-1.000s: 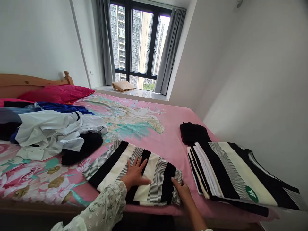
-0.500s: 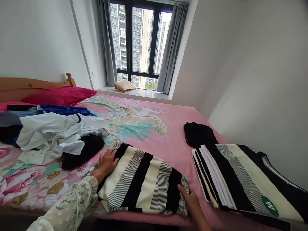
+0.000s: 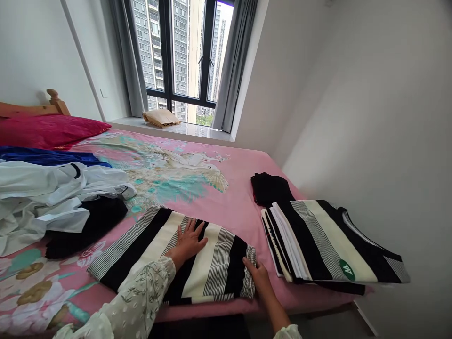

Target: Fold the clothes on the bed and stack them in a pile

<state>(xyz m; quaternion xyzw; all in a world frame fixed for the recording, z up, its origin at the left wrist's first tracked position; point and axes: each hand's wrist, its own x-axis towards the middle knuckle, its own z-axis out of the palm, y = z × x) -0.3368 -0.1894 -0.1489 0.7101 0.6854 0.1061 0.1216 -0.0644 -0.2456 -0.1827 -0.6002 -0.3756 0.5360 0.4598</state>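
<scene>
A black, cream and finely striped knit garment [image 3: 212, 245] lies stretched across the near part of the bed, its left end reaching toward the floral print. My left hand [image 3: 188, 242] rests flat on its middle, fingers spread. At the garment's right end, my right hand [image 3: 260, 278] has its thumb on top of the striped edge; the other fingers are partly hidden at that edge. Just right of it stands a stack of folded clothes [image 3: 289, 249], topped by a similar striped top [image 3: 328, 240] with a green round badge.
A folded black garment [image 3: 271, 188] sits behind the stack. On the left is a loose heap of white clothing [image 3: 45, 193], with a black piece [image 3: 95, 221] and a blue piece [image 3: 49, 155]. A red pillow [image 3: 52, 131] lies beyond. The bed [image 3: 240, 162] meets a wall at right.
My left hand has slid right, from the garment's left part to its middle. The garment's left end now lies spread out farther left. My right hand stays at the right edge. The view has turned right.
</scene>
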